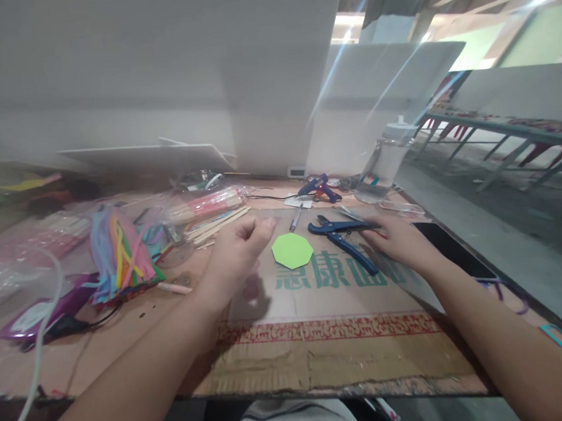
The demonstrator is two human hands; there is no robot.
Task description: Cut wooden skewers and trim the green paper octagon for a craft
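Observation:
My left hand [245,247] is raised over the cardboard, its fingers curled together; whatever may be in them is hidden. Just right of it, a light green octagonal piece [292,251] lies flat. My right hand [398,242] is closed over the handle end of what looks like scissors [350,215], with slim metal blades pointing away and a bit of red under the fingers. Beside those fingers lies a dark blue hand cutter [341,237], its handles spread and one reaching to the hand. A pen [296,219] rests behind the green piece.
A blue glue gun [320,188] and a water bottle [386,161] stand at the back. On the right lies a phone [452,248]. Colourful strips [123,253], wooden sticks [218,227] and a purple device [41,317] occupy the left. A white cable [51,310] crosses there.

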